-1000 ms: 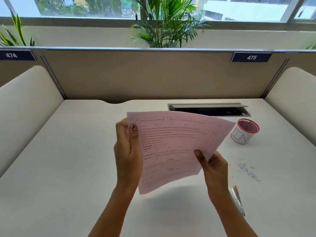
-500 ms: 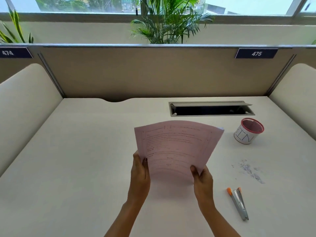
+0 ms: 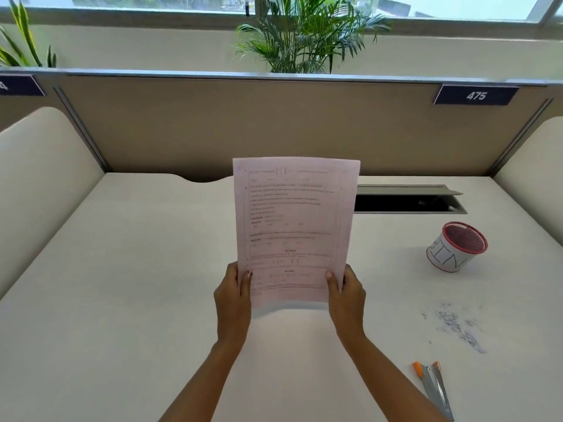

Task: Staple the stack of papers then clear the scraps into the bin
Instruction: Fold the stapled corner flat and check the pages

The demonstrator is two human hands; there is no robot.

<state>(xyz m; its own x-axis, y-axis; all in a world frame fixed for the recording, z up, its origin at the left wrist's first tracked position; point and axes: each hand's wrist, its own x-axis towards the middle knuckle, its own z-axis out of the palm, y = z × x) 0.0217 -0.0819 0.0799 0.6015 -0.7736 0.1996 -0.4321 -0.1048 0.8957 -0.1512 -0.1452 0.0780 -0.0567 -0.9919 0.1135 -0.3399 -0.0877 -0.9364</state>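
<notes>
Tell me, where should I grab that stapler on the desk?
Probably around the middle of the stapler, coming from above with the right hand, now holding the papers. It lies flat, long and thin, its orange ends pointing away, so a grip fits across its narrow sides.

Pink printed papers held upright above the counter. At right a white, red-rimmed bin; nearer, scattered bluish scraps; nearest, a silver, orange-tipped stapler lying flat.
</notes>
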